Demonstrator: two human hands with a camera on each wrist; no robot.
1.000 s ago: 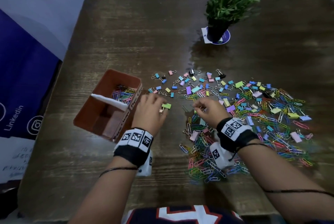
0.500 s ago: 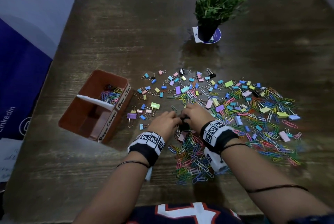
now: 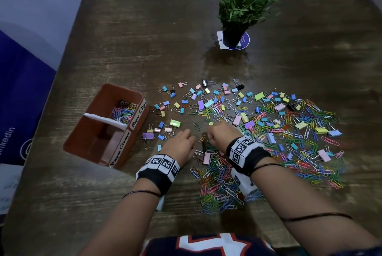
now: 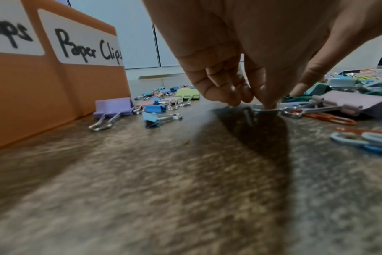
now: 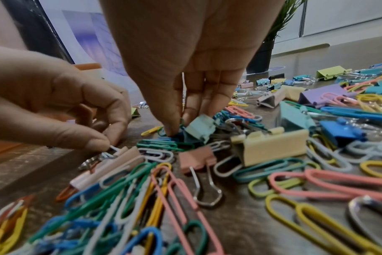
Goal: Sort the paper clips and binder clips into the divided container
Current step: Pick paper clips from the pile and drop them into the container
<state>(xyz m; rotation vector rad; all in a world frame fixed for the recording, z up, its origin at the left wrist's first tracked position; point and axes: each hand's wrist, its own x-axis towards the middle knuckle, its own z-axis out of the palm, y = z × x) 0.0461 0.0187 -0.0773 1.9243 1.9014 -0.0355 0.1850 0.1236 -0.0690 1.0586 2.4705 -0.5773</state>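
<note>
A brown divided container stands at the left. Its far half, labelled "Paper Clips", holds coloured paper clips; the near half looks bare. Binder clips lie scattered behind my hands, and the mixed pile of clips spreads to the right. My left hand reaches down at the pile's left edge and pinches a thin pale paper clip beside a pink binder clip. My right hand is fingertips-down in the pile, pinching a green paper clip next to a pale teal binder clip.
A potted green plant stands at the back of the dark wooden table. A purple binder clip and small blue ones lie right beside the container's front wall. A blue banner hangs off the table's left edge.
My left hand has left the green binder clip near the container and moved right and nearer, to the pile's edge beside the right hand. The right hand drew back slightly.
</note>
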